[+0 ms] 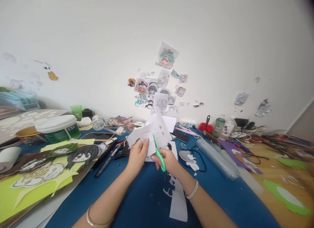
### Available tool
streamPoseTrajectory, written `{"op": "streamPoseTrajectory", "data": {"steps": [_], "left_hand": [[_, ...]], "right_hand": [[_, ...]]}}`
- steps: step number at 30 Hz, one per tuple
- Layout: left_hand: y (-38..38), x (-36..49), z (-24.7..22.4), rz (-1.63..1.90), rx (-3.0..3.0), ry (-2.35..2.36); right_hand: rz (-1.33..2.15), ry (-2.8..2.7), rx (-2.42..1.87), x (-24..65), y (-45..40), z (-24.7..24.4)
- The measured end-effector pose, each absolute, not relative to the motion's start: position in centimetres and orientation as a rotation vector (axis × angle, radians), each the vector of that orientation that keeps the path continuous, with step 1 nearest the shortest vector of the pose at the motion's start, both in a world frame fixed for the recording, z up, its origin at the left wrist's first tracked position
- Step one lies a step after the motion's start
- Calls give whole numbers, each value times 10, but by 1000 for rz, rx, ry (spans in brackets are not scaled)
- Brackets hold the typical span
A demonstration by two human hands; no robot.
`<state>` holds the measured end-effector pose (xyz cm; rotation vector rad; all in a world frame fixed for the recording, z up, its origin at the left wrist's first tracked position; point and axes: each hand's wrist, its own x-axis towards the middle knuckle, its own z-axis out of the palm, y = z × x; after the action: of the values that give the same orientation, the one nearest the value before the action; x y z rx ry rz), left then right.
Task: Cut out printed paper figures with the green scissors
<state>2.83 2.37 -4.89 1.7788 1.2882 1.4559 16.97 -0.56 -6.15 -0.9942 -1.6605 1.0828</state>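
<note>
My left hand [137, 153] pinches the lower left part of a white sheet of paper [162, 130] that has small line drawings on it. Around the handles of a pair of green scissors [160, 159], my right hand [167, 160] is closed. The scissors point up and away, with their blades against the sheet just right of my left thumb. Below my right wrist lies a cut strip of white paper [178, 201], with curved offcuts [169, 185] beside it. Some of the paper's lower edge is hidden behind my hands.
Left are yellow paper with cut-out drawings [82, 156], a pen [106, 162], a phone [98, 136] and a white-and-green tub [57, 128]. Right are a clear plastic roll [217, 159], a black cable [204, 162], purple paper [239, 156] and bottles [228, 127]. Drawings [166, 56] hang on the wall.
</note>
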Motion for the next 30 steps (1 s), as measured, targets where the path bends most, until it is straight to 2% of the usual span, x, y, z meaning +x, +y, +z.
{"op": "streamPoseTrajectory", "data": {"steps": [30], "left_hand": [[17, 33, -46, 1409, 1756, 1205]], "right_hand": [[818, -1710, -1083, 171, -12, -59]]}}
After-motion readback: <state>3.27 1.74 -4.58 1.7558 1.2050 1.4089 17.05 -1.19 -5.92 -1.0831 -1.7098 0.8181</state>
